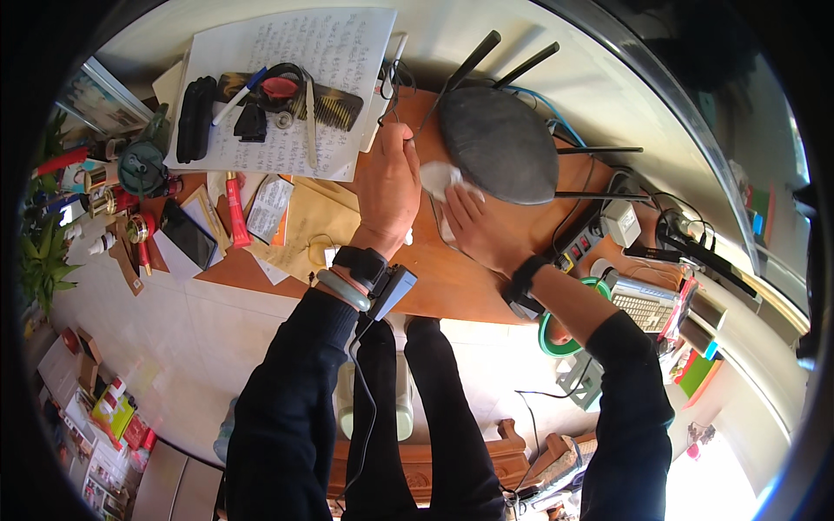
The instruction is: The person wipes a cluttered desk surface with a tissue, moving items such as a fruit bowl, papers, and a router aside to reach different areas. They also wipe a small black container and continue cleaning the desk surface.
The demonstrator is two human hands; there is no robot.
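My left hand [389,185] is closed around thin dark cables [393,107] above the wooden desk [423,273]. Under the fingers of my right hand [479,225] is a crumpled white cloth or tissue [443,177], pressed against the desktop. Beside that cloth sits a black oval Wi-Fi router [502,143], its rod antennas [474,58] spread out towards the wall and to the right. A thin dark cord runs along the desk by the cloth, partly hidden by my right hand.
Handwritten sheets [260,45] at the back left carry a comb [339,111], a black case [196,120] and a pen [240,96]. Further left lie a red tube [236,211] and a smartphone [188,233]. A power strip [580,247] and a green-rimmed container [554,344] are on the right.
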